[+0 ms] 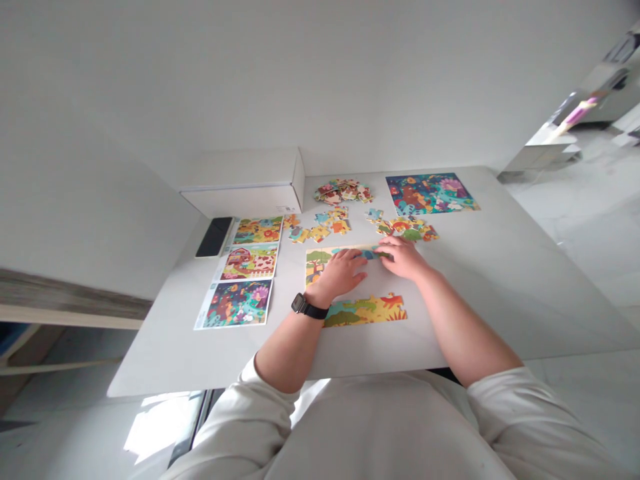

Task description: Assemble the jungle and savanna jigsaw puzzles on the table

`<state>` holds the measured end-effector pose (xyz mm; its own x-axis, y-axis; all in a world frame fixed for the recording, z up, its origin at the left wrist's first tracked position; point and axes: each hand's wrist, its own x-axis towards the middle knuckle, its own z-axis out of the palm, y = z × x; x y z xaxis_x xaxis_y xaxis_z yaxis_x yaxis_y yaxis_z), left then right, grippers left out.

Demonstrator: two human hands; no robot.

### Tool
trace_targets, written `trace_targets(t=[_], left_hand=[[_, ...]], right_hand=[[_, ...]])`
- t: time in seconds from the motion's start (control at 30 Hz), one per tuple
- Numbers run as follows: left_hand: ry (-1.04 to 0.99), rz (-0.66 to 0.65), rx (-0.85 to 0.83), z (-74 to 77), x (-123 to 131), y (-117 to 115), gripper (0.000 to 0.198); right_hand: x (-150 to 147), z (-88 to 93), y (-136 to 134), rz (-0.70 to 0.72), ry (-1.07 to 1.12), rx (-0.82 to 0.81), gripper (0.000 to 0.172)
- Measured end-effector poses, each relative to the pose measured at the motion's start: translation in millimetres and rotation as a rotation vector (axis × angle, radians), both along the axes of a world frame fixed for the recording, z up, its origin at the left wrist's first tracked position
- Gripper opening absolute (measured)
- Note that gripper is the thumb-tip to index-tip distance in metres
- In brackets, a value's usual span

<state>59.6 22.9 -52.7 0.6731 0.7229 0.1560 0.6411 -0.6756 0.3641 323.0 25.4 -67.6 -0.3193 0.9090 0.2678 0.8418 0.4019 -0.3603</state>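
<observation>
Jigsaw section [316, 259] under your spread left hand [345, 272], between the counter's [480, 287] side edges, seemed light, stiff, best pinched by rims; your right hand's [401, 259] hold was unclear.

No text can be read anywhere in the frame; a dark printed label [287, 209] stands at the lower right corner of the white cardboard box [235, 198], in the upper left of the frame, its print too small to make out; the farm picture card [249, 261], left of centre, bears a small corner mark, likewise illegible.
</observation>
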Motion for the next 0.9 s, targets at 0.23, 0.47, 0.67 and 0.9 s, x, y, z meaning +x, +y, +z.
trace_targets(t=[0.23,0.47,0.67,0.9], left_hand=[[-0.001,-0.001,0.010,-2.3,-0.1,1.1,0.035],[0.000,-0.016,0.001,-3.0,-2.2,3.0,0.036],[0.004,-0.018,-0.016,0.9,-3.3,1.7,0.037],[-0.035,-0.033,-0.016,-2.4,-4.8,4.2,0.037]], right_hand=[[-2.5,-2.0,0.2,-0.012,-0.006,0.008,0.029],[-3.5,-0.9,0.7,0.003,0.033,0.045,0.034],[-6.7,1.1,1.2,0.029,0.043,0.019,0.047],[-10.8,6.0,-0.6,0.007,0.045,-0.006,0.044]])
